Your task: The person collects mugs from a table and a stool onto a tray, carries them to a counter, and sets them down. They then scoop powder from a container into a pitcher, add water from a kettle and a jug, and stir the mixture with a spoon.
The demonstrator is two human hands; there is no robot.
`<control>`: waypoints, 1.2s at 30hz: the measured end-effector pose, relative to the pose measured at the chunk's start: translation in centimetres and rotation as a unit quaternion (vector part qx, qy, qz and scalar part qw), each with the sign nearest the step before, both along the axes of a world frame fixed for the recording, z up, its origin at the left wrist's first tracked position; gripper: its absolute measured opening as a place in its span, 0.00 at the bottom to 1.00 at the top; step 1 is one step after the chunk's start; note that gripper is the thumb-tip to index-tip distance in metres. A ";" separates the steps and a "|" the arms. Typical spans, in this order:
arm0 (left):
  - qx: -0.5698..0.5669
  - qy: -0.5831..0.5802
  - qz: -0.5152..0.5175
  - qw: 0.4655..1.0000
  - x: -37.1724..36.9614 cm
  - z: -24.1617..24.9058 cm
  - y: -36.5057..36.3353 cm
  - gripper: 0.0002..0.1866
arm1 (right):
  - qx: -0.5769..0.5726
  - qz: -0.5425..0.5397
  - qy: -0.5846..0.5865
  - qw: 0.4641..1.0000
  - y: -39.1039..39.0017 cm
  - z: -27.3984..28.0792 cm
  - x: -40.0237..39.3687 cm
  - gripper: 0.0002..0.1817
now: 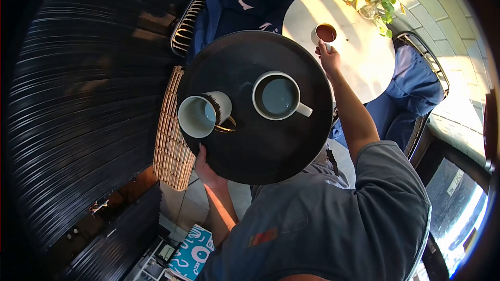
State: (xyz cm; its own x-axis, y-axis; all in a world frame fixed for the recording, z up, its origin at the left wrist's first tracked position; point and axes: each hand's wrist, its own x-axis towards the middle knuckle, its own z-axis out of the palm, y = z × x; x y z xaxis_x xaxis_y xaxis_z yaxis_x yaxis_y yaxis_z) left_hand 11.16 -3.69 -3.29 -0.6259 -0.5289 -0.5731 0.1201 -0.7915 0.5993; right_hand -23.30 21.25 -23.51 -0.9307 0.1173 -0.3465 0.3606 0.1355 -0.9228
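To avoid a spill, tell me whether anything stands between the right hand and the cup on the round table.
Nothing visible does: the right hand touches the cup, and the leafy plant stands to one side.

Tabletop: around our right hand, we see hard sunlight, pale glare and shadow bands.
Tray: beside our left hand, we see dim shade and faint sheen.
Ribbed wall: left of both hands, we see near-black with thin highlights.
Glossy panel: right of both hands, we see white glare.
Edges: we see bowed lines and dark corners.
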 end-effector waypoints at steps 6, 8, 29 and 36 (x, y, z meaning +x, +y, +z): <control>0.017 -0.030 -0.058 0.998 0.9 0.1 -0.7 0.21 | 0.048 -0.008 0.063 0.997 5.9 7.1 9.4 0.22; 0.017 0.042 -0.143 0.989 1.7 -0.1 -1.5 0.21 | 0.060 -0.039 0.080 0.994 7.7 9.5 13.8 0.21; -0.014 0.032 -0.549 0.835 14.8 -1.8 13.6 0.20 | 0.087 -0.479 0.168 0.857 25.6 17.5 65.6 0.10; -0.050 -0.006 -0.636 0.770 24.5 -1.3 26.0 0.17 | 0.090 -0.556 0.103 0.820 32.6 16.7 84.3 0.13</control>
State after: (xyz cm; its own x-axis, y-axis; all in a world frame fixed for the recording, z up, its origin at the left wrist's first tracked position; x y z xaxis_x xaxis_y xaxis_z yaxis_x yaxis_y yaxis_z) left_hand 35.61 22.36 -4.62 -0.6693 0.4659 -0.5787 -0.7201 -0.2149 0.6598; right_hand 60.96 53.81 -6.83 -0.2500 0.9649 -0.0799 0.1919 -0.0315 -0.9809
